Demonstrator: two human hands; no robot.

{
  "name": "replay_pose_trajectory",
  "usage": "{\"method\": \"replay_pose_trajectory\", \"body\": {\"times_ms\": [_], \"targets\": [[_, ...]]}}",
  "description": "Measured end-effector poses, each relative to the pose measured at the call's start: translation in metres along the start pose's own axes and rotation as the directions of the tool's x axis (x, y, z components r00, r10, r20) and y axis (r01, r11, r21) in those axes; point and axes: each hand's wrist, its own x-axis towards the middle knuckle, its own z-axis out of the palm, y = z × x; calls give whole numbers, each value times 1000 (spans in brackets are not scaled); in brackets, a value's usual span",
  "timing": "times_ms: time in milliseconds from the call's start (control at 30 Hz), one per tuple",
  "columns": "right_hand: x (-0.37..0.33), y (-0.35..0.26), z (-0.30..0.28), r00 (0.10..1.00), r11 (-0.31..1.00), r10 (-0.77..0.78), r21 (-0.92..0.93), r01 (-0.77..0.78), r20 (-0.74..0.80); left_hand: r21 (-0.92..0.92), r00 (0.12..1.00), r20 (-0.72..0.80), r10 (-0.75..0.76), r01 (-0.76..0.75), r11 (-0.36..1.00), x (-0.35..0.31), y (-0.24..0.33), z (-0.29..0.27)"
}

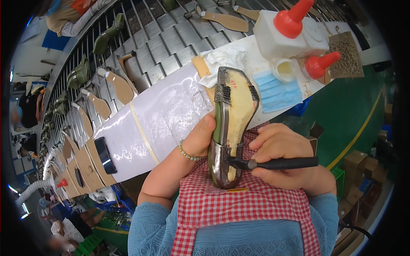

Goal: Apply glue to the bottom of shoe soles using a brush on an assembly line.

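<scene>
An unfinished shoe on a green last (218, 123) is held upright in front of my apron, its pale underside facing up. Dark metallic straps wrap its toe and heel, and a sparkly band crosses near the toe. My left hand (200, 137), wearing a beaded bracelet, is closed around its left side. In my right hand (282, 149) is a slim tool with a black handle (292, 163), its fingers closed on the grip. The tool's dark end touches the heel part of the shoe; its exact kind is unclear.
A metal slatted conveyor (171, 42) carries insoles (119, 87) and green lasts (79, 73). On the white-covered board lie a phone (105, 155), white bottles with red nozzles (279, 36), a small open pot (285, 70), a blue mask (275, 91) and crumpled tissue (226, 57). Cardboard boxes (356, 166) stand right.
</scene>
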Motion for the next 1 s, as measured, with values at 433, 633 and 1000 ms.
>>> {"method": "replay_pose_trajectory", "body": {"times_ms": [433,633,1000], "targets": [[0,5,-11,994,971,38,232,-61,101,-137,1000,31,-5,9,990,0,-7,-22],[-11,14,-15,943,884,212,462,-73,-256,146,860,-50,508,-497,855,-23,26,-43],[1,55,41,873,787,409,587,-190,-266,795,294,25,955,-585,159,-35,-43,-77]]}}
